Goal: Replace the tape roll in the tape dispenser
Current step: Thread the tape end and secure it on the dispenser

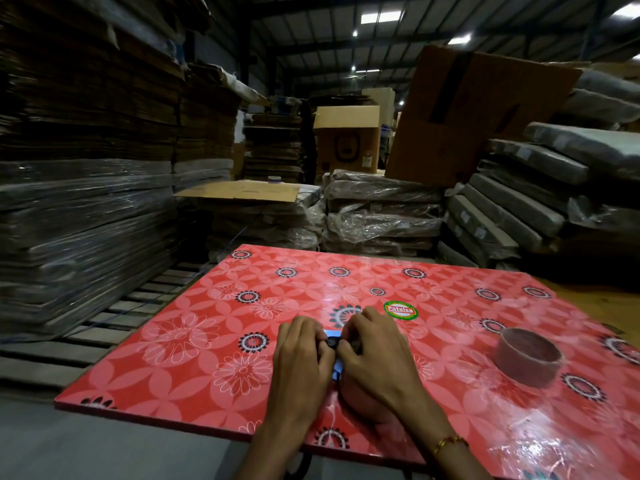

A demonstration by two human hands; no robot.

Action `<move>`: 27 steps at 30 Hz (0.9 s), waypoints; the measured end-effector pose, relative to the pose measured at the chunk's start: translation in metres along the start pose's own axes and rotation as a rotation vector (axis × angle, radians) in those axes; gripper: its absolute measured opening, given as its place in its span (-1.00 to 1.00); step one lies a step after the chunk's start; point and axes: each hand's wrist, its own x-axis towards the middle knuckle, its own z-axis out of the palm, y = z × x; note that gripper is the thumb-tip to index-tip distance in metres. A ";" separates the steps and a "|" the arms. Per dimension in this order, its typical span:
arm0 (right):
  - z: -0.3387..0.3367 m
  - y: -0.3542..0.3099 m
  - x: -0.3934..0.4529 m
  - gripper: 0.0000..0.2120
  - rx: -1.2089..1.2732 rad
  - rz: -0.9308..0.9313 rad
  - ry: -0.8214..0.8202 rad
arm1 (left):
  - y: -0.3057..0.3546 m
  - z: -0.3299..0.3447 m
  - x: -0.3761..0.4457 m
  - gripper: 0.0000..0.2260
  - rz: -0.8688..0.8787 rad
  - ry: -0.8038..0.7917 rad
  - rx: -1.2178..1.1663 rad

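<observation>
Both hands sit together over the tape dispenser [333, 355], near the front middle of the red floral table [194, 348]. Only slivers of the dispenser show between them: a blue body and a black hub or knob. Its long axis appears to run 12-to-6, away from the person, though most of it is hidden.

Left hand [301, 362]: fingers curled, tips pressed against the dispenser from the 9 o'clock side, pinching at the black knob. Right hand [375, 355]: fingers curled over the dispenser from the 3 o'clock side, clamped on it; the palm covers whatever lies beneath, so whether a roll is mounted cannot be told.

The tape roll [529, 356], brown and lying flat with its hole up, sits at about 3 o'clock from the hands, well apart from them. The right hand is the nearer one. Judgement: any reach for the roll falls to the right hand, moving toward 3 o'clock while the left steadies the dispenser.

Count: one dispenser, one roll, two hands, one table, one round green-and-red sticker [400, 310] at 12 o'clock just beyond the right hand.
</observation>
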 end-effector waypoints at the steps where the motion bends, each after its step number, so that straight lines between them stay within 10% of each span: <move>1: 0.000 -0.001 0.000 -0.86 -0.025 0.008 -0.013 | 0.000 -0.001 -0.001 -0.85 -0.002 0.004 -0.007; 27: 0.004 -0.010 0.008 -0.83 -0.110 0.019 -0.033 | 0.007 0.002 0.000 -0.90 -0.116 0.014 0.043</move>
